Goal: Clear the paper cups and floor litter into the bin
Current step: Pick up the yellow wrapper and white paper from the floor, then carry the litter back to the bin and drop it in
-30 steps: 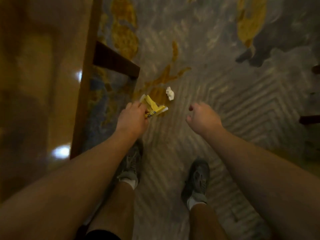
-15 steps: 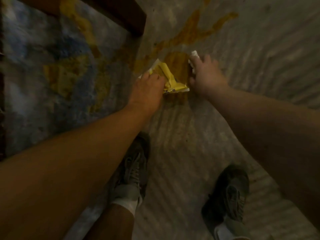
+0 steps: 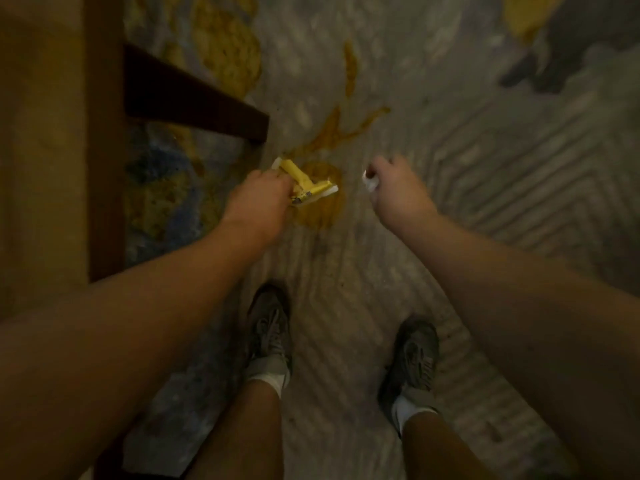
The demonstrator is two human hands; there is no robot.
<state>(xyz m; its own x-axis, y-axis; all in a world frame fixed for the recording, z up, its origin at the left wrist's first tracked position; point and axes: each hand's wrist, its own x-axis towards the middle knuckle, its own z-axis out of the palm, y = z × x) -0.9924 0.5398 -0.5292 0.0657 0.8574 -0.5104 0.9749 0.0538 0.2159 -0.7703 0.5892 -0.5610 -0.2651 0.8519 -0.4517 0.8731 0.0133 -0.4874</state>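
Above the patterned carpet point(image 3: 398, 271), both hands are raised and each holds a piece of litter. The left hand point(image 3: 258, 199) is closed around a crumpled yellow wrapper point(image 3: 306, 183), whose ends stick out past the fingers toward the middle of the view. The right hand point(image 3: 398, 188) is curled into a loose fist with a small white scrap point(image 3: 370, 180) pinched at the fingertips; only a little of the scrap shows.

Half a second ago the right hand was down at the carpet, its fingers on the white scrap just beside the wrapper, and the two hands were nearly touching. Now the scrap is off the floor and in the right hand, the hands are well apart, and the view has pulled back up, so both shoes point(image 3: 268, 327) and lower legs are in sight again. A second ago the scrap lay on the carpet ahead of the wrapper and the right hand was empty.

The carpet is grey with ribbed chevron lines and has yellow, blue and dark patches. A yellow patch lies directly under the wrapper. At the left stands a wooden piece of furniture point(image 3: 104, 150) with a dark crossbar point(image 3: 194, 98) reaching out over the carpet. The light is dim and the picture is somewhat blurred.
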